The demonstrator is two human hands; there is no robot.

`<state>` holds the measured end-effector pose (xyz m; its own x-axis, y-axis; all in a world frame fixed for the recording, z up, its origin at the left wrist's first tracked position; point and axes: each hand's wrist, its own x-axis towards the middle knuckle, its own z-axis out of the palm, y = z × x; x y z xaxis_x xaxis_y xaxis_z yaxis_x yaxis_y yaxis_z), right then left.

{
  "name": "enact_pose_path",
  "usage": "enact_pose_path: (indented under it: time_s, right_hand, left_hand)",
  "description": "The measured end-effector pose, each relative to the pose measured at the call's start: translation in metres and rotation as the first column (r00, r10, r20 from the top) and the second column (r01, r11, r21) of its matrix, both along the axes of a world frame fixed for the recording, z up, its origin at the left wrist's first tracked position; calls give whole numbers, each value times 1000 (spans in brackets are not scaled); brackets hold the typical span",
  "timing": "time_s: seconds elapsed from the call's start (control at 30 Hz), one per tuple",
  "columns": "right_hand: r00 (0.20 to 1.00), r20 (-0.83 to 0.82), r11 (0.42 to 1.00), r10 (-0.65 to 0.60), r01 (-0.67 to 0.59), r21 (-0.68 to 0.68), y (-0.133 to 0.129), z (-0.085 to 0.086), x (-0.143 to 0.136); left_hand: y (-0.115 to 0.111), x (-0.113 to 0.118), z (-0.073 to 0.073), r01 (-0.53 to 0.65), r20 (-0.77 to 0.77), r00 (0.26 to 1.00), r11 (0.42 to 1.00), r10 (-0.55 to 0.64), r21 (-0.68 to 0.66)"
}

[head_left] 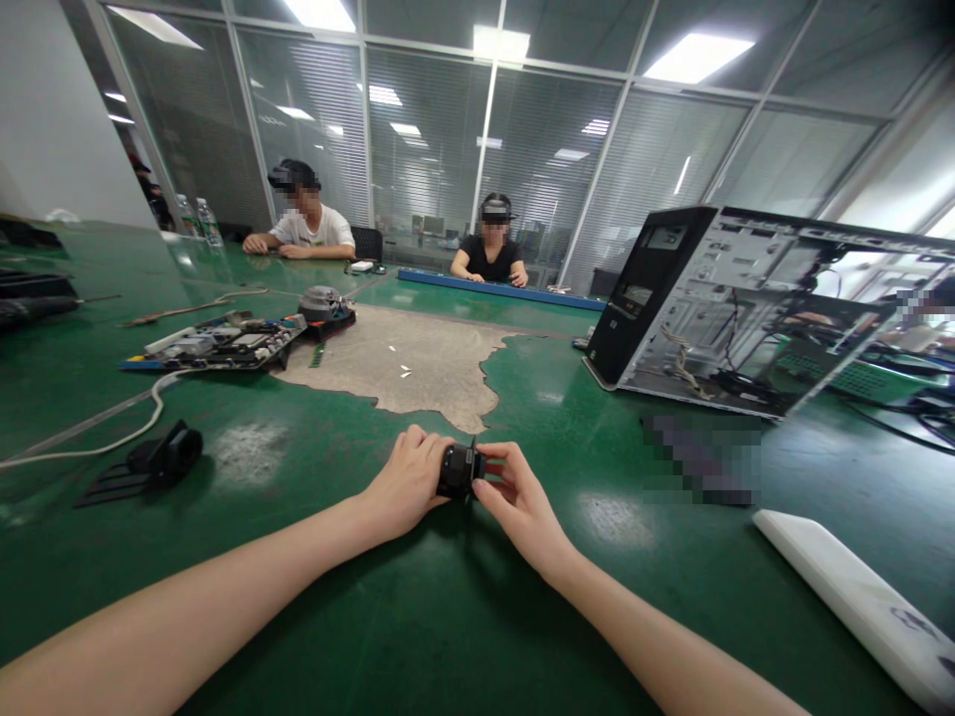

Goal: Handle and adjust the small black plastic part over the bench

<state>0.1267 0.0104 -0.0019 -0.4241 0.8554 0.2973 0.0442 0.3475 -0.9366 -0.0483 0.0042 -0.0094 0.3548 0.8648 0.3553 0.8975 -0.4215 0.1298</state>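
Left hand [407,479] and right hand [520,494] both gripping a small black part [457,470] between them, at the green counter [358,636]. Circuit board [231,343] lies forward-left, by a bare brown patch [440,368]. Open computer case [648,298] stands right; white bar [843,592] nearer. Person in white [322,231] and person in black [488,259] sit across.

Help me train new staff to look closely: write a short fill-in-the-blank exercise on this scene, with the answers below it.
1. The left hand and right hand hold a small part whose main colour is ____.
2. The tabletop is mostly coloured ____.
3. The open computer case stands on the ____ side of the picture.
4. The long bar in front of the person in the black shirt is coloured ____.

Missing words: black; green; right; blue.
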Motion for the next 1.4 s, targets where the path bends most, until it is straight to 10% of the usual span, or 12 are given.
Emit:
enact_pose_path:
  time_s: [1.4]
  right_hand:
    - [1000, -19, 999, -25, 24, -36, 4, -4, -1]
  left_hand:
    - [1, 0, -3, -11, 37, 999, 1000, 11, -1]
